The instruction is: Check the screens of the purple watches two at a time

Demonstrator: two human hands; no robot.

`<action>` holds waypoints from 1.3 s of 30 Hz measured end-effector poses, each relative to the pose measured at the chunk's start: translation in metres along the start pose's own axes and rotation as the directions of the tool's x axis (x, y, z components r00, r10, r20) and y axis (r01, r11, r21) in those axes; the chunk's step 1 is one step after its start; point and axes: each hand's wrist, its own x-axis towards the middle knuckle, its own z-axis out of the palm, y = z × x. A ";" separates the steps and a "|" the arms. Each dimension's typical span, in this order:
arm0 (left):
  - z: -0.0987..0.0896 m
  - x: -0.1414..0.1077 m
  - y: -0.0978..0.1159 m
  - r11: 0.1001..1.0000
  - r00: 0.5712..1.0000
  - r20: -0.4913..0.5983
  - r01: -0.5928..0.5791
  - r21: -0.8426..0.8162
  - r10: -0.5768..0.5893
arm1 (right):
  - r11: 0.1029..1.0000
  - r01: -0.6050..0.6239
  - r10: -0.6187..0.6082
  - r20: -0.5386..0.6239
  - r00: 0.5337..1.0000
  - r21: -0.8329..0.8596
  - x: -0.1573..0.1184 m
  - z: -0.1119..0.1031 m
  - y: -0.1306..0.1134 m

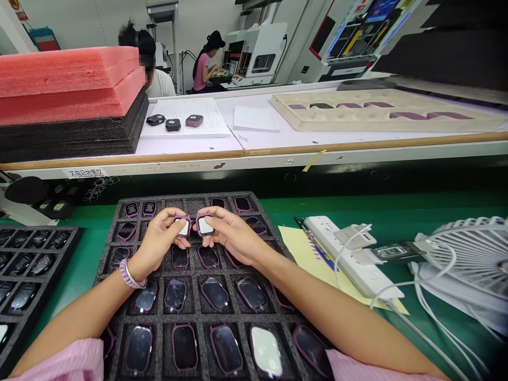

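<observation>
Over the back part of a dark foam tray [159, 316], both my hands are raised close together. My left hand [161, 238] pinches a purple-framed smartwatch case [183, 226] with a lit white screen. A second purple watch case [205, 225], its screen also white, is gripped by my right hand [232, 233] between thumb and fingers. The two cases are side by side with a small gap. Below them, the tray's compartments hold several more purple watch cases, mostly with dark screens; one near the front [265, 350] shows white.
Another tray of watch cases [24, 296] lies at left. At right are a power strip [353, 259], yellow paper [291, 243], cables and a white fan [472, 264]. A raised shelf [222, 153] behind carries red foam [71, 74] and a cream tray [317, 119]. Two people sit beyond.
</observation>
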 end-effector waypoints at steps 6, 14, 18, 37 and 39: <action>0.000 0.000 -0.001 0.999 0.999 0.003 -0.033 -0.006 0.033 | 1.000 0.012 -0.012 -0.007 1.000 -0.012 -0.001 0.000 -0.001; 0.000 0.001 -0.002 0.999 1.000 0.007 -0.029 -0.014 0.029 | 1.000 0.019 -0.019 -0.006 1.000 -0.021 -0.002 0.000 -0.001; 0.000 0.001 -0.003 0.999 0.999 0.016 -0.035 -0.020 0.036 | 0.999 0.024 -0.024 -0.002 1.000 -0.022 -0.002 -0.001 -0.001; -0.001 0.003 -0.006 0.999 0.998 0.035 -0.050 -0.021 0.051 | 0.999 0.038 -0.038 -0.003 0.999 -0.028 -0.001 -0.001 0.001; -0.001 0.003 -0.006 0.998 0.998 0.043 -0.051 -0.021 0.052 | 0.999 0.032 -0.032 -0.005 0.999 -0.023 -0.001 -0.001 0.001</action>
